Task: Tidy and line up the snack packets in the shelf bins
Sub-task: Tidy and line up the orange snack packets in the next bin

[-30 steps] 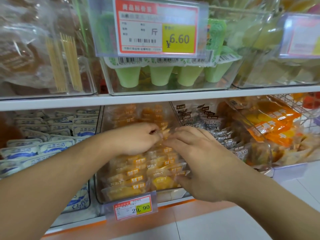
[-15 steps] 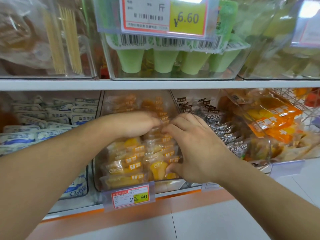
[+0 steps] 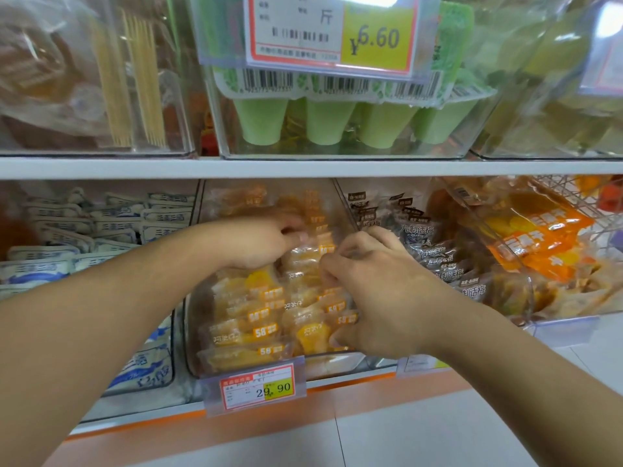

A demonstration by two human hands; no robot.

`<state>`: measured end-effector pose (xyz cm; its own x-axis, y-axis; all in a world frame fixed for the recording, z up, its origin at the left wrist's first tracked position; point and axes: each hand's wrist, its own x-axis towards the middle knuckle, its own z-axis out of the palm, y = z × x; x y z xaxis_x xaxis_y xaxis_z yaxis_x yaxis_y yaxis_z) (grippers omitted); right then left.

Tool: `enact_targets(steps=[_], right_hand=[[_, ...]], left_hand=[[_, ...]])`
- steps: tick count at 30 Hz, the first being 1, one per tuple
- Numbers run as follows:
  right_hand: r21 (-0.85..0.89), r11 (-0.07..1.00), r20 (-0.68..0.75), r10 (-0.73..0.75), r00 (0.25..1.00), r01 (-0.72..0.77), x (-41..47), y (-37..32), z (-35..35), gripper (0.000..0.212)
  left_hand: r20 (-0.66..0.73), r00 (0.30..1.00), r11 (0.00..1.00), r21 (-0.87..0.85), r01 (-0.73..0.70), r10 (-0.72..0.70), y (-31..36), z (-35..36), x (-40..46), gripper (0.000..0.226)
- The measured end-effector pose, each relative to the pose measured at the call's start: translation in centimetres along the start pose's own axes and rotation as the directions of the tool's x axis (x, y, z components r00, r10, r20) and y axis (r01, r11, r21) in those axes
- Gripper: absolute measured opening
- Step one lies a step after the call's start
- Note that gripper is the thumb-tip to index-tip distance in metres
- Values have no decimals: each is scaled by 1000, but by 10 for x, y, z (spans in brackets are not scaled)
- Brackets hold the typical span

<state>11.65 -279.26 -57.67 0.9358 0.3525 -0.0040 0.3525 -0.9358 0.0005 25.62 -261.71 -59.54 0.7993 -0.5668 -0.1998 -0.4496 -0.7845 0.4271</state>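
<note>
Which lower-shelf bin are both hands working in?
The middle bin of yellow packets, above the 29.90 price tag. Left hand and right hand are both inside it.

Your left hand (image 3: 259,242) and right hand (image 3: 377,294) are covering the middle packets (image 3: 256,318) in the bin (image 3: 194,335); fingertips are blurring, so grip cannot be confirmed. The upper price tag (image 3: 332,32) is running off the top edge. Small print on the lower tag (image 3: 257,386) is reading too small.
</note>
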Motion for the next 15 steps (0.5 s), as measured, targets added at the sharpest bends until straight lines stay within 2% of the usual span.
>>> enact_targets(steps=[2,7,11,15], right_hand=[[-88,996,41,-8,999,11,2,-2,-1,75],[-206,978,140,-3,990,32,16,-5,-2,73],[-219,975,126,-3,992,31,17,-5,0,69],[-188,982,26,-7,1000,12,14,-1,6,46]], left_hand=[[-42,999,1000,26,-16,18,-1,-2,-1,44],[-68,998,997,81,12,-7,2,-10,7,56],[-96,995,996,86,-3,12,2,-7,14,33],[-210,977,993,120,-10,35,7,3,13,12]])
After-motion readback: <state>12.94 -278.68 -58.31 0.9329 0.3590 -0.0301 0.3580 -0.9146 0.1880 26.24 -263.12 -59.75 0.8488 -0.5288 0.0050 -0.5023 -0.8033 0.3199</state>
